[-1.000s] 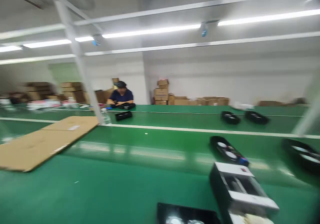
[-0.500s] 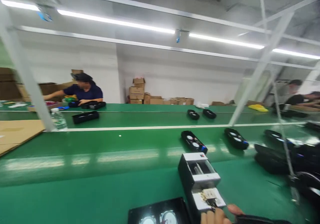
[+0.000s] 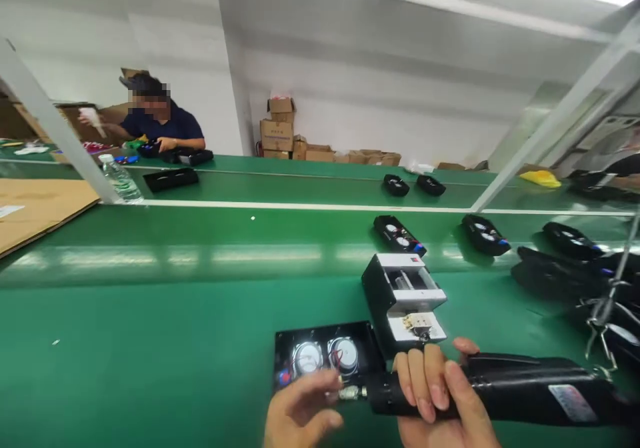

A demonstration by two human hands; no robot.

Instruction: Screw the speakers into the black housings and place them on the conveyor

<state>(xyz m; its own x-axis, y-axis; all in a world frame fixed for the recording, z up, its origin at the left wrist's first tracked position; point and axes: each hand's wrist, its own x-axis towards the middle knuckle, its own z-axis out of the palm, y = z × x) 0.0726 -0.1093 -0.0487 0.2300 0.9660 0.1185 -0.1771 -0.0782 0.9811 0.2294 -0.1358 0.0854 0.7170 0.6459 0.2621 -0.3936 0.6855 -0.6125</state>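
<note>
My right hand (image 3: 435,388) is wrapped around a black electric screwdriver (image 3: 525,388), held nearly level with its bit end to the left. Beside that metal tip is my left hand (image 3: 303,411), thumb and forefinger apart; I cannot tell whether the fingers touch it. Just behind the tip lies a black speaker panel (image 3: 323,338) with two round silver speakers, red wires and a small blue-and-red part, its lower edge partly covered by hands and tool. A black-and-white screw feeder (image 3: 377,298) stands to the panel's right, with a pale block and small pieces on its front ledge.
Black speaker units (image 3: 399,236) lie on the green bench beyond the feeder and in a cluster at right. A metal hook (image 3: 603,348) hangs by the screwdriver's rear. Cardboard (image 3: 35,211) and a bottle (image 3: 123,180) are at left. A co-worker (image 3: 160,118) sits across.
The view has swung right and then tilted down. My right hand with the screwdriver has come into view, then my left hand by its tip. The co-worker across now lifts a pale object.
</note>
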